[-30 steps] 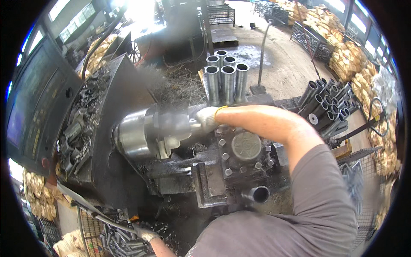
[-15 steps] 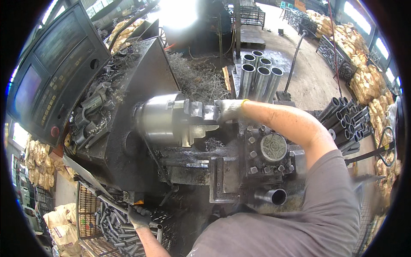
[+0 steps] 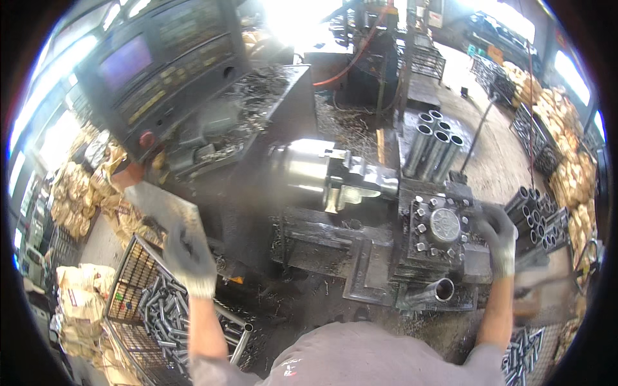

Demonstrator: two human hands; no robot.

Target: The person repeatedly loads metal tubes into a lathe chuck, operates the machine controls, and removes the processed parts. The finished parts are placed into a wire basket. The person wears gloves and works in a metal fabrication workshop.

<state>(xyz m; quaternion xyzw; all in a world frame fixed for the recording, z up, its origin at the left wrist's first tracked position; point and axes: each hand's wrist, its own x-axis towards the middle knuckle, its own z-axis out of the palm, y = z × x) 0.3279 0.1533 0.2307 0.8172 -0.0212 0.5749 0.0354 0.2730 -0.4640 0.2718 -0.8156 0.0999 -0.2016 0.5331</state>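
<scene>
My left hand (image 3: 190, 260), in a grey glove with a pale cuff, is raised at the lower end of a flat metal plate (image 3: 164, 204). Blur hides whether its fingers grip the plate. Beside the right side of the square bolted tool post (image 3: 444, 226) is my gloved right hand (image 3: 497, 238), its blurred fingers apart and nothing visible in them. A lathe chuck (image 3: 309, 168) with stepped jaws (image 3: 351, 180) stands left of the tool post. From the jaws a short shiny metal tube (image 3: 389, 183) sticks out to the right.
Several upright tubes (image 3: 441, 147) stand behind the tool post; more pipes (image 3: 534, 219) are stacked at right. One thick tube (image 3: 443, 290) lies in front of the post. At lower left is a mesh bin (image 3: 122, 305) of cut tubes. A control panel (image 3: 161, 64) rises at upper left.
My right hand has left the tube at the chuck and moved right, beside the tool post. My left hand has risen from the bin to the plate. The view has shifted.
</scene>
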